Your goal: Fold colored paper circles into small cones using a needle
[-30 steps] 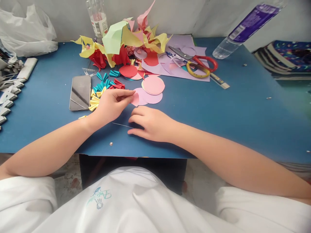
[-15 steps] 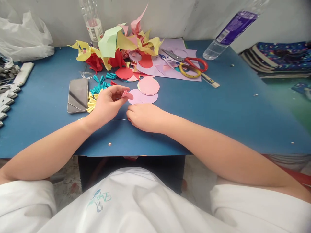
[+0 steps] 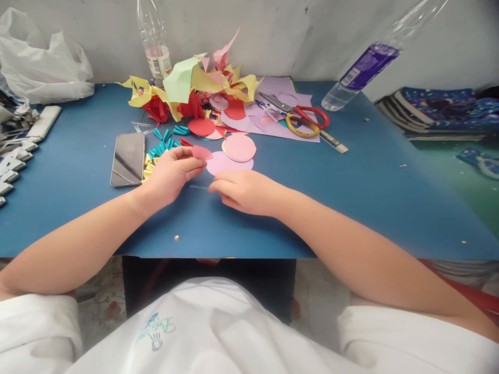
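Observation:
My left hand [image 3: 171, 174] is closed on a piece of pink paper [image 3: 202, 153], pinched between thumb and fingers above the blue table. My right hand [image 3: 244, 192] pinches one end of a thin, pale stick [image 3: 198, 187] that points left under the left hand; its material is too fine to make out. Just beyond both hands lie a stack of pink paper circles [image 3: 239, 147] and purple paper circles [image 3: 228, 165]. Rolled yellow paper cones [image 3: 149, 166] and teal paper cones [image 3: 159, 149] sit beside my left hand, partly hidden by it.
A phone [image 3: 128, 159] lies left of the cones. Behind are crumpled coloured paper [image 3: 181, 80], a red paper circle [image 3: 201, 127], scissors [image 3: 307, 122] and a cutter knife [image 3: 334, 141]. Bottles [image 3: 156, 49] [image 3: 362, 70] lean against the wall. Grey folded pieces [image 3: 15, 161] lie far left.
The pink paper, curled at my left fingertips before, now shows as a flatter piece. My right hand has shifted slightly right with the thin stick. The view has tilted up a little.

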Action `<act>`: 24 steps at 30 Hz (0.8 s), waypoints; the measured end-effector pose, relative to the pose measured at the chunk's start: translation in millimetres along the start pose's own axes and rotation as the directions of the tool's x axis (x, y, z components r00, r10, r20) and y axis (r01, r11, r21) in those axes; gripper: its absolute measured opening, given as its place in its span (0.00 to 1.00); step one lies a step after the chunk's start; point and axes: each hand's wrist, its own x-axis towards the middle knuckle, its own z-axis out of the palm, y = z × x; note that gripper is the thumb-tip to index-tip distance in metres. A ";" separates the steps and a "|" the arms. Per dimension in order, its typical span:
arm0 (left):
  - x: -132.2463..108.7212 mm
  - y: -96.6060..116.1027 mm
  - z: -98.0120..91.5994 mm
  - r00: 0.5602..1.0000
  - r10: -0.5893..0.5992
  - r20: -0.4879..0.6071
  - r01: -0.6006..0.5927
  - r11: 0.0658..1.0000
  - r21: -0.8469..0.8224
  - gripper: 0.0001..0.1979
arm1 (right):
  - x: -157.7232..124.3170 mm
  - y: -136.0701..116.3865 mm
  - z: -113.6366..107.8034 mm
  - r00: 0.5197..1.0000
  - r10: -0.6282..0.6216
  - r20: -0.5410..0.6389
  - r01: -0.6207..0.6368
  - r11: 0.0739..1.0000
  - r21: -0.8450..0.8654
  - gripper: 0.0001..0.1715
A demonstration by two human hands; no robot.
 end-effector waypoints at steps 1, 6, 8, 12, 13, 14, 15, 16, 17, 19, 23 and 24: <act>-0.1 0.9 -0.1 1.000 -0.018 -0.008 0.018 1.000 -0.014 0.19 | -1.8 6.4 4.3 0.998 -0.009 -0.066 0.012 0.999 0.040 0.25; -0.8 -1.2 -0.5 0.999 -0.041 -0.008 0.040 0.999 -0.013 0.18 | 2.9 17.8 16.6 0.908 0.141 -0.394 0.024 0.923 0.385 0.19; -2.9 -4.4 0.6 1.000 -0.021 0.015 0.021 1.000 0.017 0.17 | 7.8 12.7 14.8 0.821 0.437 -0.368 0.017 0.625 0.781 0.03; -9.2 -8.5 4.8 0.995 -0.070 0.069 0.070 0.998 -0.001 0.17 | 15.6 6.7 9.3 0.695 0.663 -0.278 0.093 0.300 0.949 0.12; -10.5 -8.5 5.9 0.993 -0.086 0.081 0.088 0.996 -0.016 0.18 | 16.5 7.4 9.0 0.675 0.688 -0.267 0.087 0.285 0.954 0.13; -11.5 -8.1 6.9 0.991 -0.095 0.094 0.098 0.995 -0.027 0.18 | 17.0 8.6 9.1 0.664 0.703 -0.253 0.073 0.276 0.958 0.14; -12.1 -7.4 7.7 0.990 -0.095 0.102 0.099 0.995 -0.033 0.19 | 17.0 9.8 9.5 0.661 0.712 -0.234 0.056 0.265 0.963 0.16; -12.4 -6.6 8.4 0.991 -0.090 0.101 0.094 0.995 -0.035 0.20 | 16.8 10.8 10.0 0.664 0.717 -0.212 0.040 0.249 0.968 0.17; -12.5 -5.7 8.9 0.992 -0.085 0.094 0.088 0.996 -0.034 0.20 | 16.4 11.2 10.5 0.670 0.718 -0.189 0.031 0.227 0.973 0.19; -12.4 -4.4 9.6 0.993 -0.083 0.084 0.087 0.995 -0.044 0.22 | 15.4 10.4 10.7 0.687 0.711 -0.150 0.034 0.174 0.984 0.20; -12.9 -4.3 9.6 0.989 -0.100 0.105 0.108 0.991 -0.074 0.25 | 13.8 6.4 9.2 0.730 0.679 -0.077 0.046 0.063 0.997 0.22; -13.3 -4.4 9.5 0.990 -0.098 0.104 0.105 0.993 -0.062 0.25 | 13.5 5.9 8.9 0.739 0.671 -0.060 0.038 0.047 0.998 0.22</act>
